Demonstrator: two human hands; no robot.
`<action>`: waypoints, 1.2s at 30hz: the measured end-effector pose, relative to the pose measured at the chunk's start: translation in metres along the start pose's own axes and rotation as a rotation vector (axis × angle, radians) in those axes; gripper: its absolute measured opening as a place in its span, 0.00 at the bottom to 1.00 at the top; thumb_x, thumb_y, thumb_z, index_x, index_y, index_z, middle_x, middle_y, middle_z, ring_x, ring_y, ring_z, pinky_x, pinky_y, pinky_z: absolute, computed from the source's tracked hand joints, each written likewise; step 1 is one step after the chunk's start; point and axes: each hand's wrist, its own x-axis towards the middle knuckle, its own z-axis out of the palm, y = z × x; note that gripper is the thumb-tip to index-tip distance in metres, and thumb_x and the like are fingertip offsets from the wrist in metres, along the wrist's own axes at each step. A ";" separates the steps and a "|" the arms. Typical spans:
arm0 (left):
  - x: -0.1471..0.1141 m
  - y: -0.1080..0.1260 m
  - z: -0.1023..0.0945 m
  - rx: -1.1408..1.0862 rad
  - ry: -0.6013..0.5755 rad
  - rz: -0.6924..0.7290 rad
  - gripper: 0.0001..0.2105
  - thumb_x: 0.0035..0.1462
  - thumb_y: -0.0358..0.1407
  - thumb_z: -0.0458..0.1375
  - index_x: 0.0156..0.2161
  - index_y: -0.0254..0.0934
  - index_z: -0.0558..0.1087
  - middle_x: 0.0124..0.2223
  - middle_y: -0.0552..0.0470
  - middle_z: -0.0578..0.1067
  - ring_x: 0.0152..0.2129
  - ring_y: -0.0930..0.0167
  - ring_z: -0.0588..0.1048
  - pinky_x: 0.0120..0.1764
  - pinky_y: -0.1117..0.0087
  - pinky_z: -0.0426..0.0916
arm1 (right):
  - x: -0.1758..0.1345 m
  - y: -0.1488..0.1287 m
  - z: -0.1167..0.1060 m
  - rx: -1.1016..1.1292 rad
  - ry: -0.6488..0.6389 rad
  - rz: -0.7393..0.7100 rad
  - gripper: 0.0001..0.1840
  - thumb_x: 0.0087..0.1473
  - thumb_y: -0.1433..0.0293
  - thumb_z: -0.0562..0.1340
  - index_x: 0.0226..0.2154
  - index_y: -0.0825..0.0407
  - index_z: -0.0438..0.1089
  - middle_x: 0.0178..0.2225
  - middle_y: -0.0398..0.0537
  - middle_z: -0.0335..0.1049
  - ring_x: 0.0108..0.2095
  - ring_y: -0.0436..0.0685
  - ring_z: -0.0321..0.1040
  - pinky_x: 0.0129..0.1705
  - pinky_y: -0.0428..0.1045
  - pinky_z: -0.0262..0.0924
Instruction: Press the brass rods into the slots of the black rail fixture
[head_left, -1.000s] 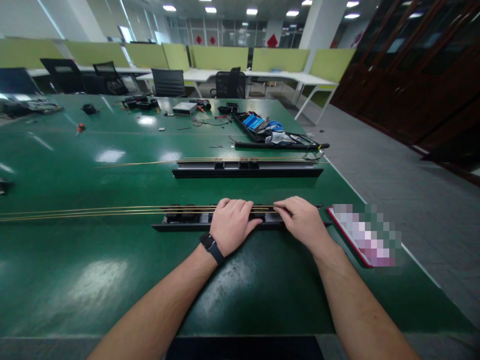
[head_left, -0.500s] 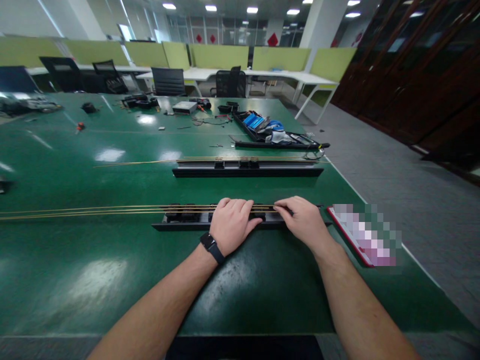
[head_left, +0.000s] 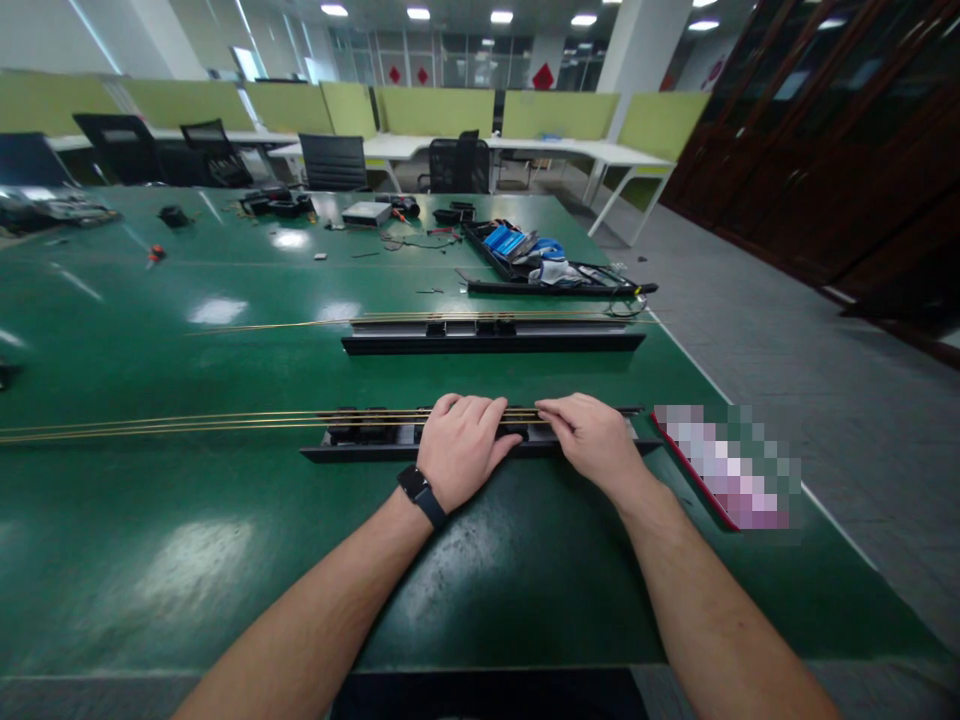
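Note:
A long black metal rail (head_left: 450, 456) lies sideways on the green table, its open channel holding several dark blocks (head_left: 367, 424). Thin gold-coloured rods (head_left: 187, 420) run along the top of it and far out to the left. My left hand (head_left: 461, 440), a black watch at its wrist, lies across the middle of the rail; its fingers curl over the rods and far side, the thumb over the near side. To its right, my right hand (head_left: 592, 435) pinches a gold-coloured rod near its right end, just above the channel. The fingertips partly hide that end.
A second black rail (head_left: 495, 344) with gold-coloured rods lies parallel, farther back. Beyond it are a black tray (head_left: 487, 250) with blue items and a black bar (head_left: 555, 290). A red-edged, blurred-out item (head_left: 720, 470) sits by the table's right edge. Small parts lie farther back.
My right hand has moved slightly left along the rail, closer to my left hand. My left hand keeps its place on the rail.

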 end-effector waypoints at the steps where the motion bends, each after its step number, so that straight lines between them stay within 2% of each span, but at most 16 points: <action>1: 0.000 0.000 0.000 -0.001 0.002 -0.001 0.21 0.68 0.48 0.55 0.57 0.36 0.70 0.50 0.44 0.80 0.48 0.61 0.76 0.54 0.56 0.62 | 0.000 0.000 0.000 0.009 -0.006 -0.003 0.13 0.66 0.70 0.58 0.44 0.50 0.79 0.40 0.48 0.82 0.40 0.57 0.76 0.46 0.54 0.70; 5: -0.001 -0.001 0.002 -0.008 0.011 0.000 0.21 0.68 0.48 0.55 0.57 0.36 0.70 0.51 0.43 0.80 0.48 0.61 0.76 0.54 0.56 0.62 | -0.002 -0.001 -0.004 0.015 -0.014 0.029 0.15 0.64 0.71 0.57 0.47 0.50 0.78 0.43 0.50 0.81 0.43 0.58 0.76 0.48 0.55 0.70; 7: -0.001 -0.002 0.002 -0.007 0.012 0.001 0.21 0.68 0.49 0.55 0.57 0.35 0.70 0.51 0.43 0.80 0.48 0.61 0.76 0.54 0.56 0.63 | -0.002 -0.002 -0.008 -0.003 -0.010 0.081 0.14 0.60 0.72 0.59 0.45 0.51 0.77 0.42 0.51 0.80 0.42 0.59 0.75 0.48 0.55 0.69; 11: -0.001 -0.001 0.001 -0.004 0.006 -0.002 0.22 0.68 0.49 0.55 0.57 0.34 0.70 0.51 0.43 0.79 0.48 0.61 0.76 0.53 0.56 0.63 | -0.002 -0.009 -0.016 -0.035 -0.026 0.187 0.07 0.54 0.72 0.61 0.32 0.50 0.76 0.30 0.47 0.76 0.34 0.58 0.71 0.38 0.53 0.64; 14: -0.001 -0.001 0.000 -0.004 -0.001 -0.005 0.22 0.68 0.49 0.56 0.58 0.34 0.70 0.50 0.43 0.79 0.48 0.60 0.76 0.54 0.56 0.63 | -0.001 -0.014 -0.018 -0.013 -0.056 0.183 0.07 0.54 0.70 0.61 0.26 0.49 0.73 0.25 0.45 0.72 0.29 0.56 0.68 0.34 0.51 0.60; 26: -0.001 -0.001 0.001 -0.011 0.001 -0.003 0.23 0.68 0.49 0.56 0.58 0.34 0.69 0.51 0.43 0.79 0.48 0.60 0.76 0.54 0.56 0.63 | -0.001 -0.023 -0.010 0.131 -0.063 0.067 0.12 0.65 0.67 0.59 0.34 0.49 0.78 0.35 0.47 0.81 0.35 0.56 0.74 0.42 0.53 0.67; 32: -0.002 -0.001 -0.002 -0.011 0.031 -0.019 0.23 0.68 0.48 0.56 0.58 0.34 0.69 0.53 0.42 0.77 0.50 0.60 0.74 0.55 0.57 0.62 | 0.000 -0.019 -0.019 0.078 -0.019 0.185 0.12 0.63 0.62 0.62 0.33 0.49 0.78 0.31 0.46 0.79 0.32 0.56 0.73 0.37 0.52 0.64; 36: -0.002 0.000 -0.003 0.005 0.020 -0.045 0.22 0.68 0.50 0.56 0.56 0.34 0.71 0.50 0.43 0.78 0.48 0.60 0.74 0.54 0.56 0.62 | 0.001 -0.018 -0.019 0.037 0.035 0.208 0.15 0.65 0.61 0.60 0.31 0.49 0.77 0.28 0.46 0.77 0.31 0.56 0.71 0.36 0.52 0.62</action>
